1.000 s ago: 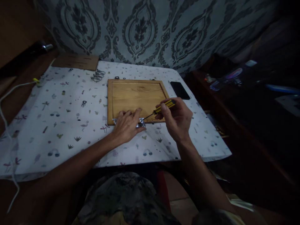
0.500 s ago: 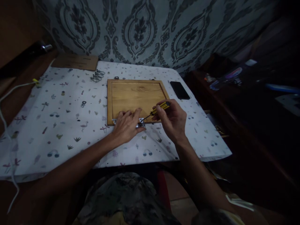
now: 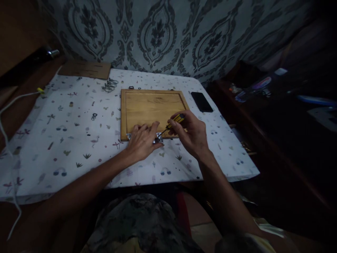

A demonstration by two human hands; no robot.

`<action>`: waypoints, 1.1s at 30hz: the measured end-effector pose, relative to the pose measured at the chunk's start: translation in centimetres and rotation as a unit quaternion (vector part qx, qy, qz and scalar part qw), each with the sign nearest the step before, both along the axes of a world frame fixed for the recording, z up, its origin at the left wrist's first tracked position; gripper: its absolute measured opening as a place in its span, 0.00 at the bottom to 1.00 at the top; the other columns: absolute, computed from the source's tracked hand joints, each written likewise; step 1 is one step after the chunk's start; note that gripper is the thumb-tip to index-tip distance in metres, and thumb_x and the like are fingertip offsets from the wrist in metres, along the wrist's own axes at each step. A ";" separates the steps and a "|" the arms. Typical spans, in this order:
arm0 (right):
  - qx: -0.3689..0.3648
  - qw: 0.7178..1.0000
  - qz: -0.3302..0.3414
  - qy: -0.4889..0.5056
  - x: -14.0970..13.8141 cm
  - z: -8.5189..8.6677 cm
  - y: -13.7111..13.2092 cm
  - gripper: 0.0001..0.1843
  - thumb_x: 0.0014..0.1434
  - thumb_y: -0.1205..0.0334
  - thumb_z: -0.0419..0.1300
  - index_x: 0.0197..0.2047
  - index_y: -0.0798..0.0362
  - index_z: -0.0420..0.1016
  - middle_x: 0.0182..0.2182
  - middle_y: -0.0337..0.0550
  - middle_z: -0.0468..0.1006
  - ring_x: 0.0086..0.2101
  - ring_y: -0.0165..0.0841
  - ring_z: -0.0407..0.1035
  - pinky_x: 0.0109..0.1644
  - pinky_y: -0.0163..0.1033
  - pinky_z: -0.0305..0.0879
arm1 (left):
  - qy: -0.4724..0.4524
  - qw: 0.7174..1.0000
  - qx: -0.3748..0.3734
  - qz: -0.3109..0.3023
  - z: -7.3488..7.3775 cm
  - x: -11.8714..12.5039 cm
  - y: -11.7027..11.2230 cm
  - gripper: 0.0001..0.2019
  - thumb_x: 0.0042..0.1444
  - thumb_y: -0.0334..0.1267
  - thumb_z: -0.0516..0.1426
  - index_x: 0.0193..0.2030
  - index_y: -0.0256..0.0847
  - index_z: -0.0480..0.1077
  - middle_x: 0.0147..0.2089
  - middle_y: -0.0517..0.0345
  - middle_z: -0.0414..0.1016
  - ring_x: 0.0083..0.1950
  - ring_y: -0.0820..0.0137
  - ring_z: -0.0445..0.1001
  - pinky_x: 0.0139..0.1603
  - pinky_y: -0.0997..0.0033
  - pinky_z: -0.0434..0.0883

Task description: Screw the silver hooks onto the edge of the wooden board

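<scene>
A framed wooden panel point(image 3: 152, 112) lies flat on the table. At its near edge is a shiny metal clip-like fitting point(image 3: 158, 140), partly covered by my left hand point(image 3: 142, 140). That hand presses over the panel's edge, fingers on top and thumb below, gripping the fitting against the wood. My right hand point(image 3: 191, 131) is closed around the yellow and black handle of a screwdriver point(image 3: 176, 122). The screwdriver slants down to the left, and its tip meets the fitting beside my left fingers. Whether a screw sits under the tip is too small to tell.
A black phone point(image 3: 202, 102) lies right of the panel. Behind it to the left are a heap of metal pieces point(image 3: 109, 85) and a cardboard sheet point(image 3: 85, 69). A small dark ring-like piece point(image 3: 94, 116) lies left. A white cable point(image 3: 7, 147) runs down the left side.
My right hand and the screwdriver handle have shifted slightly left and the handle has turned a little. The tip stays at the fitting, and my left hand holds its place.
</scene>
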State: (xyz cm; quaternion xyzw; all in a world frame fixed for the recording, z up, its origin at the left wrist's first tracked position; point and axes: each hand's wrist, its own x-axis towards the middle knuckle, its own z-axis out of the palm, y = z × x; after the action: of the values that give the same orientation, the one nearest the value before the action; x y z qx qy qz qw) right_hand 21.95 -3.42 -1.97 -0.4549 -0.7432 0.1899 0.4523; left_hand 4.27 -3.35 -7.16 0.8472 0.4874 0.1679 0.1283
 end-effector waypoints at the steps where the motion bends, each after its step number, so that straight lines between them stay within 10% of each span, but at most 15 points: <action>1: -0.003 1.000 0.001 -0.003 0.1 0.0 0.0 0.11 0.67 0.51 0.61 0.40 0.49 0.70 0.28 0.35 0.76 0.23 0.28 0.76 0.25 0.32 0.69 | -0.001 1.000 -0.001 0.000 0.0 0.0 0.0 0.35 0.62 0.49 0.64 0.67 0.38 0.54 0.52 0.49 0.80 0.57 0.52 0.74 0.57 0.52 0.62; 23: -0.030 0.994 0.098 -0.046 1.1 1.1 0.4 0.13 0.69 0.49 0.58 0.42 0.51 0.70 0.28 0.36 0.77 0.27 0.29 0.76 0.30 0.33 0.69 | -0.006 1.000 -0.006 -0.005 0.3 0.0 -0.2 0.33 0.63 0.49 0.63 0.67 0.36 0.55 0.52 0.47 0.80 0.57 0.52 0.73 0.58 0.51 0.62; 33: 0.008 0.999 -0.008 -0.038 0.1 -0.1 0.2 0.16 0.66 0.45 0.61 0.38 0.49 0.68 0.26 0.34 0.75 0.24 0.29 0.75 0.28 0.33 0.69 | -0.002 1.000 -0.005 0.000 0.2 0.0 -0.2 0.33 0.63 0.49 0.63 0.68 0.39 0.53 0.52 0.48 0.81 0.58 0.52 0.73 0.58 0.51 0.62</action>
State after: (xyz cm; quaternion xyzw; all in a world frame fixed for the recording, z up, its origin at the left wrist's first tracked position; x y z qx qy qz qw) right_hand 22.09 -3.18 -2.08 -0.4642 -0.7577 0.1623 0.4291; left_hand 4.31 -3.53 -6.97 0.8459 0.4884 0.1675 0.1340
